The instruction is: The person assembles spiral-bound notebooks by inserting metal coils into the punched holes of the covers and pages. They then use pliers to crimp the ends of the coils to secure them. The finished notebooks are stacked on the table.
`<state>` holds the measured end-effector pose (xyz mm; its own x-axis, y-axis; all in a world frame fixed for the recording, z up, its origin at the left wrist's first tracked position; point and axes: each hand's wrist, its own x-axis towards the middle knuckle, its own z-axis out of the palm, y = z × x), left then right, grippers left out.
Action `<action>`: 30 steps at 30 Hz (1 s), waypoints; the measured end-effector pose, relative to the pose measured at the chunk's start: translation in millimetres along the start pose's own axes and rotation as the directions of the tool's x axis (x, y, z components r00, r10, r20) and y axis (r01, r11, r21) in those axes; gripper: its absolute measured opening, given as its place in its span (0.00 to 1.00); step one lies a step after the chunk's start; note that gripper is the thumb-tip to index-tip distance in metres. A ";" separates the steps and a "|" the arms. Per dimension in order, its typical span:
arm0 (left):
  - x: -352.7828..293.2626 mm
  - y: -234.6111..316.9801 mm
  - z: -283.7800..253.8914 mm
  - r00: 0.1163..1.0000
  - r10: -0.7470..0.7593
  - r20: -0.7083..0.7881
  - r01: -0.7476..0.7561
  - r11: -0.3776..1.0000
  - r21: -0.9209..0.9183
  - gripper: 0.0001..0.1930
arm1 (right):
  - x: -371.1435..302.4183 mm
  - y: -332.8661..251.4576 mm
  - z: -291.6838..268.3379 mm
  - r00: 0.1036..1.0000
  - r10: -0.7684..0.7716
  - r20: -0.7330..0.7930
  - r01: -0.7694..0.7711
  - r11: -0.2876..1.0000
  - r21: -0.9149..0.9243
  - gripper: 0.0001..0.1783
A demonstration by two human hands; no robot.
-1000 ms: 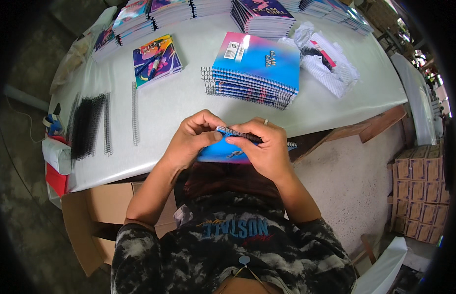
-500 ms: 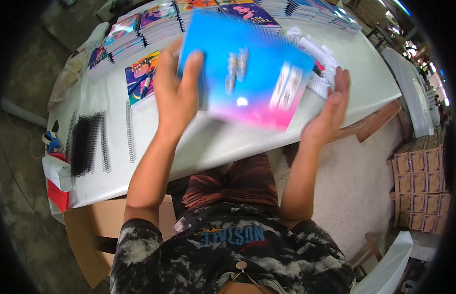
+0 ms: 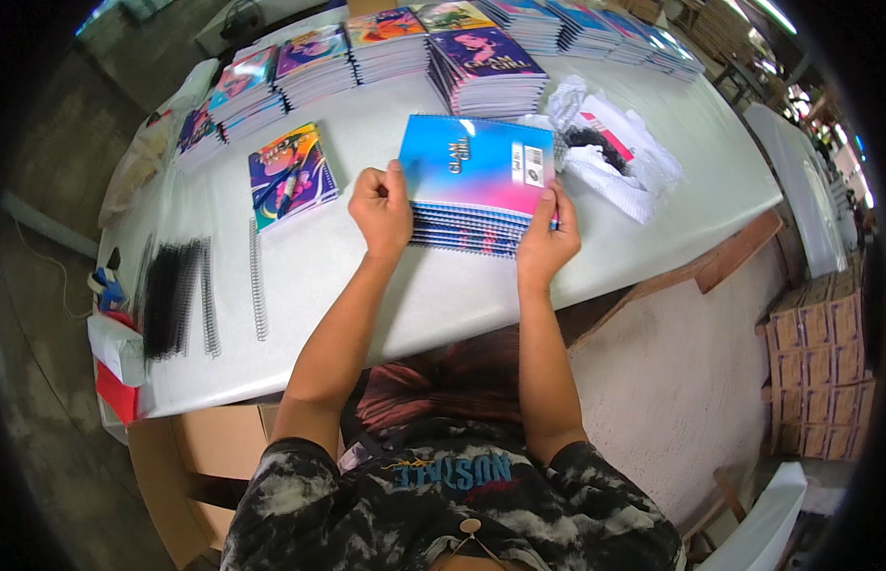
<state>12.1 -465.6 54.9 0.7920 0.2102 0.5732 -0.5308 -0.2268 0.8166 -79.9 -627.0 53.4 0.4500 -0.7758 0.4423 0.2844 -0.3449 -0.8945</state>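
A stack of spiral notebooks [image 3: 476,157] is between my two hands over the near part of the table, its top cover blue fading to pink. Bound edges of several notebooks show along its near side. My left hand [image 3: 381,211] closes on the stack's left side, thumb up along the edge. At the near right corner my right hand [image 3: 547,243] grips it, thumb on top and fingers around the side. To the left lies a colourful notebook [image 3: 300,162] with a blue-handled tool [image 3: 283,193] on it, its kind unclear.
Notebook stacks [image 3: 486,81] line the far side of the white table [image 3: 386,324]. Black binding coils [image 3: 176,300] and a single coil [image 3: 258,285] lie left. Crumpled white wrapping [image 3: 643,186] sits right. An open cardboard box [image 3: 224,443] stands below; cartons [image 3: 814,371] are piled at far right.
The blue-and-pink notebook, raised and tilted before, now lies level on top of the stack. My right hand has come in from the side onto the corner; my left hand has moved lower.
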 end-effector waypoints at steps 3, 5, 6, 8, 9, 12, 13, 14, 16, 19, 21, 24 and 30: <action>8.7 1.8 -8.9 0.985 -0.136 0.109 0.147 0.984 -0.100 0.17 | 3.7 12.7 -7.8 0.998 0.059 0.030 -0.062 0.990 0.127 0.17; 28.5 2.7 -23.9 0.879 -0.416 0.232 0.467 0.849 -0.247 0.20 | 17.3 13.3 -17.8 0.960 0.260 0.102 -0.277 0.931 0.237 0.19; 41.7 5.7 -35.5 0.748 -0.549 0.373 0.636 0.754 -0.167 0.41 | 28.5 12.3 -26.2 0.895 0.420 0.151 -0.446 0.854 0.267 0.20; 62.8 -24.5 -45.8 0.455 -0.581 0.675 0.821 0.567 -0.065 0.52 | 54.4 24.1 -38.0 0.685 0.519 0.511 -0.690 0.686 0.229 0.30; 66.6 -28.3 -42.4 0.305 -0.542 0.783 0.924 0.366 -0.107 0.52 | 62.6 12.3 -32.2 0.605 0.557 0.569 -0.763 0.610 0.214 0.31; 57.9 -34.9 -27.4 0.227 -0.321 0.919 0.949 0.284 -0.135 0.50 | 65.4 -11.6 -15.8 0.504 0.533 0.680 -0.818 0.547 0.177 0.30; 57.4 -28.3 -23.3 0.237 -0.295 0.926 0.927 0.353 -0.125 0.49 | 65.7 -11.0 -14.3 0.503 0.532 0.682 -0.805 0.575 0.145 0.29; 52.3 -3.8 -21.3 0.230 -0.266 0.936 0.906 0.409 -0.106 0.47 | 64.9 -9.2 -19.1 0.504 0.543 0.672 -0.793 0.600 0.109 0.28; 49.8 10.8 -25.4 0.203 -0.280 0.938 0.892 0.448 -0.059 0.40 | 62.1 -10.9 -23.6 0.473 0.577 0.666 -0.801 0.597 0.052 0.24; 52.2 13.0 -27.6 0.136 -0.404 0.905 0.918 0.395 0.038 0.22 | 58.0 -5.5 -33.9 0.453 0.570 0.685 -0.794 0.608 0.020 0.25; 46.9 21.7 -40.8 0.153 -0.392 0.907 0.907 0.420 0.029 0.22 | 34.9 -13.6 -37.7 0.514 0.567 0.643 -0.781 0.620 0.078 0.24; 43.9 22.6 -51.1 0.182 -0.405 0.896 0.846 0.529 0.068 0.26 | 17.6 -30.9 -39.4 0.566 0.555 0.609 -0.747 0.658 0.095 0.20; 81.7 2.4 -82.3 0.735 -0.398 0.549 -0.158 0.686 0.710 0.22 | 9.9 -26.9 -65.5 0.746 0.534 0.398 -0.650 0.715 0.258 0.32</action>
<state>50.7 -370.7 109.3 0.9590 -0.2771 0.0590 -0.2756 -0.8640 0.4213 -138.5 -660.0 77.5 0.8247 -0.5523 -0.1220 0.1291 0.3939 -0.9100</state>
